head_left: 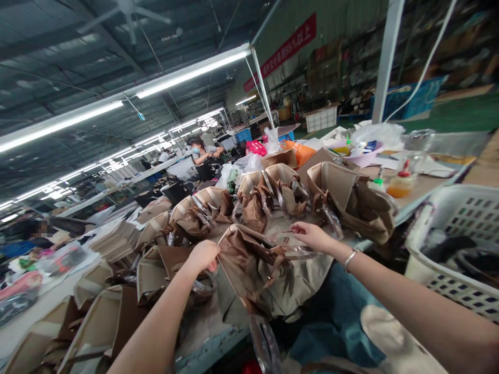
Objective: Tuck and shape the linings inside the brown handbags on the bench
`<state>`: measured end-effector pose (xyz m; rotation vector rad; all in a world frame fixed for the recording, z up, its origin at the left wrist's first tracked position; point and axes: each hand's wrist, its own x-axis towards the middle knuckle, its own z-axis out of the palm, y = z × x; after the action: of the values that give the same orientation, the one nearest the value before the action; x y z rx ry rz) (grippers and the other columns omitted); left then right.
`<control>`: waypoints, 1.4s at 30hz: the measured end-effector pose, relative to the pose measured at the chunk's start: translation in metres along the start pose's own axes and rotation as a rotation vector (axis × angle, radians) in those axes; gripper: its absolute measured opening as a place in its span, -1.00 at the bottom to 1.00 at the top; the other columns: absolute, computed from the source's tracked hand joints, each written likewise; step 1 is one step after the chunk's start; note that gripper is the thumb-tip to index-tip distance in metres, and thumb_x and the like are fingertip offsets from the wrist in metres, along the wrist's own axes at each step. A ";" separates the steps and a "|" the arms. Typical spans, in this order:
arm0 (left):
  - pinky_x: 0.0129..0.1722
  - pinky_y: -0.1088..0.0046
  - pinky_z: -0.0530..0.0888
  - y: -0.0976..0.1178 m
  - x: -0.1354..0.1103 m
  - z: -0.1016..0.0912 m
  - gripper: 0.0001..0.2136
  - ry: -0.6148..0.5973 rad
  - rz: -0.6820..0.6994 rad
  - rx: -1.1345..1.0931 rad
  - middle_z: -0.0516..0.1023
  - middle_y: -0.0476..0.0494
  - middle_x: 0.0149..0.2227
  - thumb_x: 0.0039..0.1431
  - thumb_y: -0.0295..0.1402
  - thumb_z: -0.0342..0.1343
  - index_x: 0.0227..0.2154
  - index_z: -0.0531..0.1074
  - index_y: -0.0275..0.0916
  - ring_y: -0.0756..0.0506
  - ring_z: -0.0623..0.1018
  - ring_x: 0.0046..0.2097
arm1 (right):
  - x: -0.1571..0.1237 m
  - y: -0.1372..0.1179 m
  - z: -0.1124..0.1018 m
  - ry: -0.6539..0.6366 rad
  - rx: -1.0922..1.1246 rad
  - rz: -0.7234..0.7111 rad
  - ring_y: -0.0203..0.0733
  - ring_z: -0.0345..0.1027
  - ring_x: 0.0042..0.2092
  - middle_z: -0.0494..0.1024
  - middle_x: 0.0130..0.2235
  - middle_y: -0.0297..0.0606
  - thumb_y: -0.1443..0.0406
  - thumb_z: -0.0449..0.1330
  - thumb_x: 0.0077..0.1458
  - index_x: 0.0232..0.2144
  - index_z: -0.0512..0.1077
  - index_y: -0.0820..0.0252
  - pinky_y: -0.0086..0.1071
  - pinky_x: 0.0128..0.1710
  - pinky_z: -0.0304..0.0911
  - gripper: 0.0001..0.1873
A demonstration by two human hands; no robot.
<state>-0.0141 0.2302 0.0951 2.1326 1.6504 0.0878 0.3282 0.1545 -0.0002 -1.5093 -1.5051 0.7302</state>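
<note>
A brown and beige handbag (249, 265) lies open on the worktable edge (210, 348) in front of me. My left hand (203, 255) is closed on the bag's left rim. My right hand (312, 235), with a bracelet on the wrist, pinches the bag's handle, which is wrapped in clear plastic, at the right side. Several more bags of the same kind (268, 197) stand in rows behind it and to the left.
A white plastic basket (456, 208) stands at the right. An orange-filled bottle (399, 184) and papers lie on the far table. A masked person (198, 150) sits far back. Flat stacked pieces (113, 239) lie left.
</note>
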 end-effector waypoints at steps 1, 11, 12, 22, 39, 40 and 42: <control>-0.56 0.49 0.39 -0.004 -0.001 0.006 -0.70 0.000 -0.029 -0.018 0.43 -0.08 -0.74 0.08 -0.32 -0.13 -0.68 0.36 -0.25 -0.06 0.49 -0.62 | -0.005 -0.005 0.003 0.068 0.002 -0.049 -0.17 0.33 -0.23 0.43 -0.22 -0.21 0.34 0.09 -0.04 -0.16 0.38 0.23 -0.29 -0.17 0.25 -0.68; -0.61 0.49 0.32 0.003 0.005 0.020 -0.70 0.030 -0.066 -0.090 0.46 -0.08 -0.69 0.06 -0.27 -0.19 -0.64 0.33 -0.26 -0.04 0.46 -0.66 | -0.040 -0.048 0.046 0.152 -0.281 -0.324 -0.11 0.34 -0.16 0.46 -0.21 -0.18 0.09 0.16 0.09 -0.15 0.43 0.14 -0.28 -0.13 0.26 -0.66; -0.62 0.48 0.32 0.003 0.004 0.020 -0.68 0.024 -0.072 -0.102 0.47 -0.10 -0.69 0.07 -0.25 -0.20 -0.64 0.33 -0.26 -0.05 0.46 -0.66 | -0.035 -0.045 0.048 0.160 -0.275 -0.312 -0.14 0.35 -0.19 0.47 -0.26 -0.20 0.10 0.14 0.11 -0.23 0.46 0.14 -0.31 -0.15 0.26 -0.72; -0.64 0.49 0.29 -0.006 -0.012 0.013 -0.66 -0.010 -0.112 -0.137 0.42 -0.11 -0.76 0.03 -0.29 -0.19 -0.74 0.31 -0.27 -0.04 0.40 -0.71 | 0.006 -0.044 0.037 0.097 -0.261 -0.319 -0.24 0.35 -0.33 0.50 -0.41 -0.32 0.19 0.18 0.09 -0.37 0.54 0.11 -0.43 -0.36 0.18 -0.83; 0.02 0.28 0.33 0.054 -0.048 -0.002 -0.56 0.368 0.386 0.416 0.41 -0.20 0.01 -0.01 -0.17 0.16 -0.03 0.36 -0.15 -0.19 0.42 0.01 | 0.011 -0.045 0.031 0.075 -0.427 -0.460 -0.28 0.26 -0.38 0.37 -0.47 -0.34 0.23 0.15 0.13 -0.54 0.42 0.17 -0.44 -0.39 0.07 -0.77; 0.07 0.29 0.29 0.059 -0.041 0.002 -0.58 0.381 0.466 0.380 0.36 -0.20 0.05 -0.01 -0.19 0.18 -0.05 0.38 -0.15 -0.19 0.38 0.05 | 0.010 -0.044 0.031 0.073 -0.425 -0.455 -0.27 0.26 -0.37 0.37 -0.47 -0.34 0.23 0.15 0.13 -0.53 0.42 0.17 -0.44 -0.39 0.07 -0.77; 0.12 0.23 0.24 0.066 -0.025 0.014 -0.62 0.392 0.564 0.334 0.31 -0.20 0.08 -0.05 -0.21 0.23 -0.12 0.44 -0.15 -0.21 0.33 0.09 | 0.010 -0.044 0.030 0.060 -0.420 -0.446 -0.28 0.26 -0.37 0.37 -0.47 -0.34 0.23 0.15 0.13 -0.52 0.43 0.17 -0.44 -0.37 0.09 -0.78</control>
<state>0.0431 0.1903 0.1128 2.9409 1.2564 0.4534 0.2820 0.1648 0.0258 -1.3911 -1.9411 0.1077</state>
